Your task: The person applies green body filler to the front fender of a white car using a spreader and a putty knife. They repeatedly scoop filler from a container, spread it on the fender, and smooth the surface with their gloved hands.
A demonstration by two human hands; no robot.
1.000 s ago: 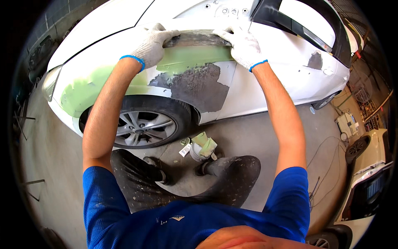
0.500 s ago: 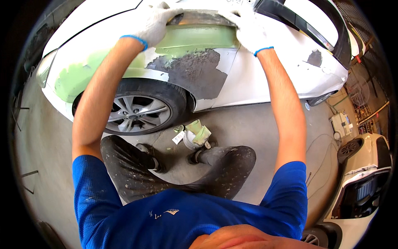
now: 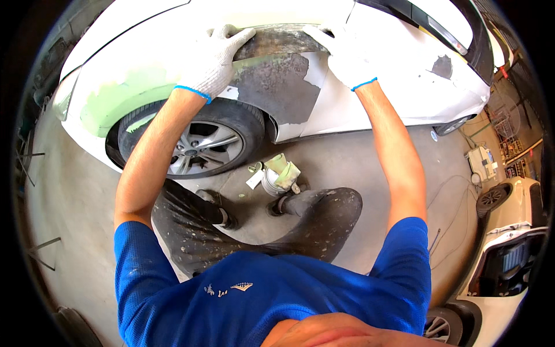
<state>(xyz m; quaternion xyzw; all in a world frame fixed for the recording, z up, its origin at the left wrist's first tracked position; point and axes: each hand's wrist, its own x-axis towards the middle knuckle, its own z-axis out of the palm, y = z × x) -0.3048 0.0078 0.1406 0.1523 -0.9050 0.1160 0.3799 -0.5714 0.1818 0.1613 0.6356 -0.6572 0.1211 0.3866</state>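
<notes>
Both gloved hands hold a long, dark, smeared putty spreader (image 3: 280, 41) level against the side of a white car (image 3: 399, 75). My left hand (image 3: 215, 61) is closed on its left end, with the thumb along the edge. Round the right end closes my right hand (image 3: 348, 55), its thumb also pointing inward. Just under the spreader lies a rough dark grey patch (image 3: 283, 89) on the fender. Pale green filler (image 3: 124, 110) coats the panel over the front wheel (image 3: 202, 144). Glare washes out the surface above the spreader.
On the floor between my feet stands a round tin (image 3: 272, 184) with green-smeared sheets (image 3: 284, 172) and a white tube (image 3: 254, 179) by it. Another car (image 3: 503, 225) is at the right, near a beige machine (image 3: 481, 164). Thin metal legs (image 3: 43, 246) stick in from the left.
Both hands have drawn the spreader down the panel, from above the wide green band to the top of the grey patch. The view has shifted slightly.
</notes>
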